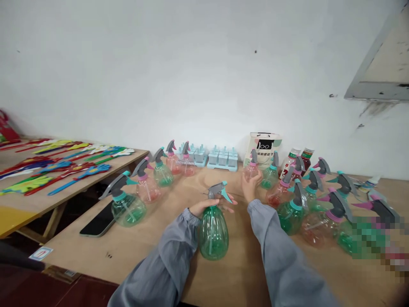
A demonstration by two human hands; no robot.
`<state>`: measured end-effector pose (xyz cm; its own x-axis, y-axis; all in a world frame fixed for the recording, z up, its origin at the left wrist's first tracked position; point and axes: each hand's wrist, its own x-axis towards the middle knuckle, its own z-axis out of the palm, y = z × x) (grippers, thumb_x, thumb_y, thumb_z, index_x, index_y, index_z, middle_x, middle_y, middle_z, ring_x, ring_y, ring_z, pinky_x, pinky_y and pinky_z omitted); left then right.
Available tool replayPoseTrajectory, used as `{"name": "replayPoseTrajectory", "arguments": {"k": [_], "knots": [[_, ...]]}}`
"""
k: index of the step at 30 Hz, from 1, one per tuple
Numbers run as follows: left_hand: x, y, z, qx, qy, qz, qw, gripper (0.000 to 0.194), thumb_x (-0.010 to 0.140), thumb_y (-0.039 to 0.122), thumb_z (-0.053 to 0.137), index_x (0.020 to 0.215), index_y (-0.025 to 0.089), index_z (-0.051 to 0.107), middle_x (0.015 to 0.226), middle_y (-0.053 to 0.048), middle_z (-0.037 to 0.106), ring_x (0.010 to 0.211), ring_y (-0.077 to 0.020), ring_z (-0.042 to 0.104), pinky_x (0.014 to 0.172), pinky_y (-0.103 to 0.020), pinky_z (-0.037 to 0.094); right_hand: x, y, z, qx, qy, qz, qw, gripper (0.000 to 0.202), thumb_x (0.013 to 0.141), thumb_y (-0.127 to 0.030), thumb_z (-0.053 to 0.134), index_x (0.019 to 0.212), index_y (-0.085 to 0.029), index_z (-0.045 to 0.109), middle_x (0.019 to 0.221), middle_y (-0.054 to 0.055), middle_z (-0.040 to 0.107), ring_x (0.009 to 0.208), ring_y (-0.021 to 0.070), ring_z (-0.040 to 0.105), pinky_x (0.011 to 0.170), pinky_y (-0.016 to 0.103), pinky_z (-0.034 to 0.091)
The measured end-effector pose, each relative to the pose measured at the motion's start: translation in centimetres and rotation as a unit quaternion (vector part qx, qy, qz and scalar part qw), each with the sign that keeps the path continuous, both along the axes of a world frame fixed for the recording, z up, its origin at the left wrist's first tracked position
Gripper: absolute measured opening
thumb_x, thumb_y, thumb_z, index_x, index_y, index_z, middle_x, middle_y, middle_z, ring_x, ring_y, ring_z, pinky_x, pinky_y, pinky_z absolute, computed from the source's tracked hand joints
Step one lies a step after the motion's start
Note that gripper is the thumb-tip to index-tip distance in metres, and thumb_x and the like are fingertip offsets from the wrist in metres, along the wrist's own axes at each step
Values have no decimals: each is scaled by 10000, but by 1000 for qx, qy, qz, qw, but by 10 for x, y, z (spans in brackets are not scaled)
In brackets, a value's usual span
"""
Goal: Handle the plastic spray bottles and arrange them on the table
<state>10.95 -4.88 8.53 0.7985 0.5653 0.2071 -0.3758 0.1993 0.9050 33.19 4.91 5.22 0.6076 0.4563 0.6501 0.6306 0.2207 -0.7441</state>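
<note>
My left hand is round the neck of a green spray bottle with a grey and teal head, at the middle of the table; some of its fingers show behind the neck. Farther back, my right hand holds a pink spray bottle with a grey and pink head, in front of a cream box. Just right of that hand stands a green bottle. Several more pink and green spray bottles stand at the left and right sides of the wooden table.
A black phone lies at the left, partly behind a green bottle. Pale blue moulds stand by the wall. Two labelled bottles are behind the right group. Colourful hand-shaped sticks cover another table at left.
</note>
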Motion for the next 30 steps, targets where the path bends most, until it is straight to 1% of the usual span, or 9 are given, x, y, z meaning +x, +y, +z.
{"name": "replayPoseTrajectory", "arguments": {"k": [4,8,12,15,19,21,25,28,30], "knots": [[-5,-5,9,15,2,-2,1000,518,721,367,788,1184,161,680,1208,-167,710,994,-285,722,806,-323,472,2,21,-10,-31,5,-5,999,776,766,-462,623,1373,-93,309,1368,265,454,1307,361,411,1077,542,354],[-3,-5,10,-21,-4,-11,1000,392,690,260,780,1061,159,709,1132,-146,741,897,-255,738,797,-322,471,14,30,-21,-30,15,-4,999,848,744,-445,664,1395,-66,273,1398,294,431,1326,367,404,1099,540,328],[0,-2,6,-39,0,7,999,391,611,159,752,999,167,716,1187,-134,723,1014,-266,706,822,-323,470,23,28,-31,-21,16,14,1000,867,753,-489,664,1388,-39,280,1388,320,423,1317,387,414,1083,571,332],[1,2,2,-45,11,21,999,427,592,143,698,1018,155,724,1149,-132,735,1062,-265,680,831,-316,455,18,16,-37,-15,-1,36,999,836,774,-537,642,1364,-33,330,1339,306,448,1282,379,437,1063,555,360],[1,4,-2,-44,17,25,999,451,572,131,656,1019,149,720,1096,-118,746,1004,-253,679,804,-320,439,1,-13,-43,-8,-9,39,999,822,772,-613,631,1338,-67,387,1269,252,459,1228,367,442,1041,564,372],[2,3,-2,-47,20,34,998,453,562,131,650,1010,145,717,1090,-121,743,989,-249,672,793,-321,437,-5,-33,-45,-17,-13,62,998,858,752,-643,647,1354,-90,386,1232,210,461,1202,355,445,1036,565,378],[6,0,-2,-64,26,51,996,427,540,134,643,962,145,707,1061,-120,739,975,-237,658,775,-307,437,-9,-81,-50,-48,-11,116,992,909,695,-674,698,1369,-141,399,1183,143,450,1186,335,464,1034,542,405],[11,-1,-6,-72,33,60,995,408,528,142,632,931,153,692,1035,-111,734,943,-222,651,777,-307,437,-5,-122,-53,-60,-20,137,989,846,694,-660,719,1339,-188,441,1179,113,448,1181,315,485,1043,513,413],[14,-2,-8,-77,37,64,994,382,518,150,616,894,155,682,973,-99,734,875,-206,644,763,-310,434,-2,-147,-54,-60,-33,138,988,806,712,-646,718,1332,-203,454,1175,107,460,1173,309,492,1038,504,418]]}}
